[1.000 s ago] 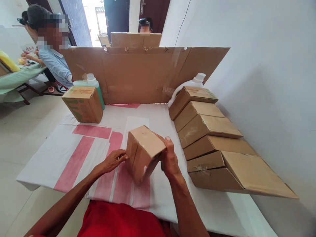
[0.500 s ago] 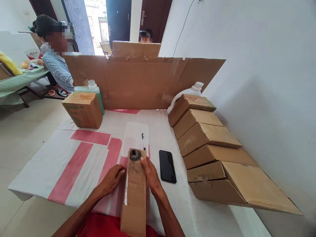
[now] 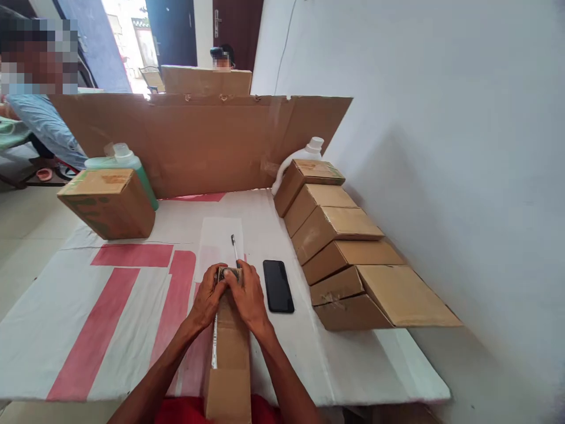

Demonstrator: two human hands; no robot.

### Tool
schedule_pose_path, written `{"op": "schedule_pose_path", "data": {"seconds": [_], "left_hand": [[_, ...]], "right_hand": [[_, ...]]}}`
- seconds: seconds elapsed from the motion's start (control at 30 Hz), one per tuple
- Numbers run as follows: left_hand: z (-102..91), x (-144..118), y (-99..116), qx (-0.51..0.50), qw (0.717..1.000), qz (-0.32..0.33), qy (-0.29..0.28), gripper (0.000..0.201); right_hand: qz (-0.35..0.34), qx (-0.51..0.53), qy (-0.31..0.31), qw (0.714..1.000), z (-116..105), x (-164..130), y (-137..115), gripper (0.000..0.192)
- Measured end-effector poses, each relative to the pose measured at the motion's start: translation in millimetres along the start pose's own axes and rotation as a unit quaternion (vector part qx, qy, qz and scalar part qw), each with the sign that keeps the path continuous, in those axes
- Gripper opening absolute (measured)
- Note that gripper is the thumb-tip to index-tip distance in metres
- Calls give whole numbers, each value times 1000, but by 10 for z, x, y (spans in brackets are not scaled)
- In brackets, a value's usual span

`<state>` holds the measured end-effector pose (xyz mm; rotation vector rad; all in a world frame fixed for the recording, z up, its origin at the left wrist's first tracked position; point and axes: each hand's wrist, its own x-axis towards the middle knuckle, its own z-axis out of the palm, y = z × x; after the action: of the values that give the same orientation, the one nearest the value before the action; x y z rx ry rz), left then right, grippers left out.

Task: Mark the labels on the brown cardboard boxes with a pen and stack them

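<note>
Soft daylight from the bright, overexposed doorway; wide-angle edges bend.

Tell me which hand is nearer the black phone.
Right. The right hand rests on the far end of the long box, just left of the black phone; the left hand sits beyond it, farther left.

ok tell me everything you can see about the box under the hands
The box is a long, narrow carton of plain brown cardboard, lying flat on the white and red table cover and running from the table's near edge away from the person. A pale strip runs along its left top edge. The left hand and right hand both press on its far end, where a dark roll of tape sits under the fingertips. A black phone lies just right of it.
</note>
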<state>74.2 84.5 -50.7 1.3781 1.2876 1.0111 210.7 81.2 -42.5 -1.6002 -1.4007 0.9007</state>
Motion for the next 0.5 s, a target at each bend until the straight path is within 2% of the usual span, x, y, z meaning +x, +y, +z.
{"op": "schedule_pose_path", "data": {"seconds": [0.07,0.13,0.3,0.4,0.5], "left_hand": [[-31,14,13,-1,1000,4,-13,30],[-85,26,24,-2,1000,4,-17,31],[-156,46,37,15,1000,-16,18,27],[-133,64,23,15,999,-25,24,23],[-107,65,-1,6,999,-37,31,24]], "right_hand": [[-40,-36,-25,998,47,118,-58,34],[-55,-41,-43,997,107,173,-93,26],[-58,-37,-55,996,196,124,-100,25],[-48,-35,-75,995,110,193,-26,24],[-7,-51,-68,996,-49,438,127,34]]}}
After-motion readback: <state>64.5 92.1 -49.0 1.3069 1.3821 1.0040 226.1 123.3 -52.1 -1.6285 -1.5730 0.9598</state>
